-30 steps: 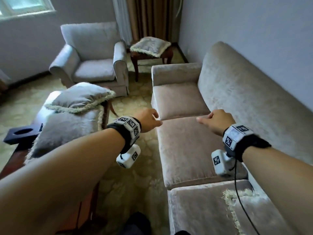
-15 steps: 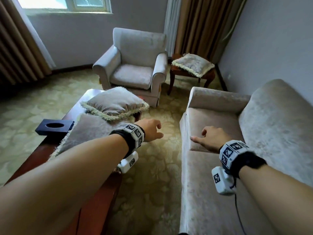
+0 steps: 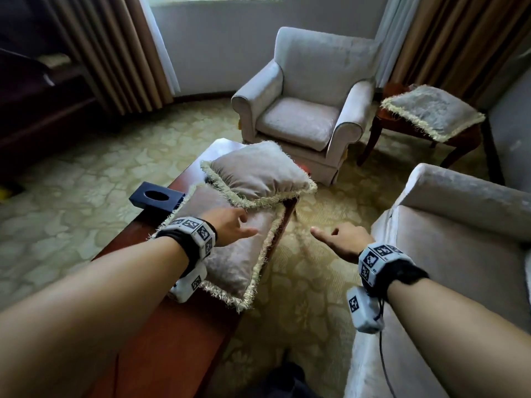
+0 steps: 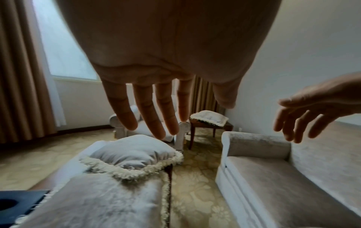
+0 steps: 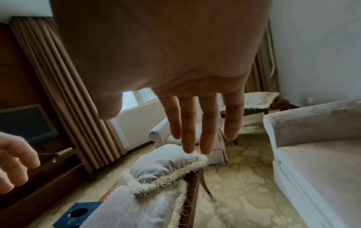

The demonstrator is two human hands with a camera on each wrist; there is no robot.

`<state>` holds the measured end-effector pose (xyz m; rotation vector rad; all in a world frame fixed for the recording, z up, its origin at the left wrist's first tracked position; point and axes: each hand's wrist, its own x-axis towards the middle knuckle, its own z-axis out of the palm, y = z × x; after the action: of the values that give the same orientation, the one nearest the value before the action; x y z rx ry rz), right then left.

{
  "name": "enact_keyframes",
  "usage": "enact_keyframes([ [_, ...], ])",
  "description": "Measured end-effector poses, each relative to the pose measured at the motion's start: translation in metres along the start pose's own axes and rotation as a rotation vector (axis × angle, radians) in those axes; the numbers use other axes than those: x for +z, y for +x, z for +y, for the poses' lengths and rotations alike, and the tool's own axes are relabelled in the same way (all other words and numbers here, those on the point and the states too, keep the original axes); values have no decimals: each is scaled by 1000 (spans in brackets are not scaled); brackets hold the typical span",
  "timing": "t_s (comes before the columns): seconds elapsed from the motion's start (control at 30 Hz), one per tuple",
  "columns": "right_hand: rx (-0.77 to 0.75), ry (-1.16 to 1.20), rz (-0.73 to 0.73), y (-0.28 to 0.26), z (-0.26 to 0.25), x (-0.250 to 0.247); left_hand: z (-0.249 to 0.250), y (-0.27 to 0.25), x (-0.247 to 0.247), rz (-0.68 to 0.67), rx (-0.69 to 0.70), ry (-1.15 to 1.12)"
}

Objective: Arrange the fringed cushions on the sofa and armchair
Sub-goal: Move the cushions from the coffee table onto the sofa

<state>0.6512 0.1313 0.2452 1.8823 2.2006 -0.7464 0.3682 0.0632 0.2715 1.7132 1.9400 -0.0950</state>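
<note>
Two grey fringed cushions lie stacked on the wooden coffee table (image 3: 178,334): the upper cushion (image 3: 258,173) overlaps the far end of the lower cushion (image 3: 235,254). My left hand (image 3: 232,228) hovers open just above the lower cushion, fingers spread and holding nothing. My right hand (image 3: 339,239) is open over the carpet between table and sofa (image 3: 465,254), empty. A third fringed cushion (image 3: 431,110) rests on a small side table beside the armchair (image 3: 304,110). In the left wrist view the fingers (image 4: 152,117) hang straight over the upper cushion (image 4: 132,154).
A dark blue box (image 3: 156,196) with a round hole sits on the table's left edge by the lower cushion. Patterned carpet (image 3: 301,297) fills the gap between table and sofa. Brown curtains (image 3: 120,53) and a dark TV cabinet (image 5: 29,123) stand to the left.
My view and both arms have swung left from the sofa seat toward the coffee table. The left hand now hangs over the lower cushion; the right has left the sofa for the carpet gap.
</note>
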Motion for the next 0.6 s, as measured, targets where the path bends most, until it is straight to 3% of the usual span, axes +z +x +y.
enact_keyframes([
  [0.27, -181, -10, -155, 115, -42, -5, -51, 54, -35, 92, -243, -114],
  [0.6, -76, -18, -380, 225, -76, 60, -153, 141, -12, 31, -459, -226],
])
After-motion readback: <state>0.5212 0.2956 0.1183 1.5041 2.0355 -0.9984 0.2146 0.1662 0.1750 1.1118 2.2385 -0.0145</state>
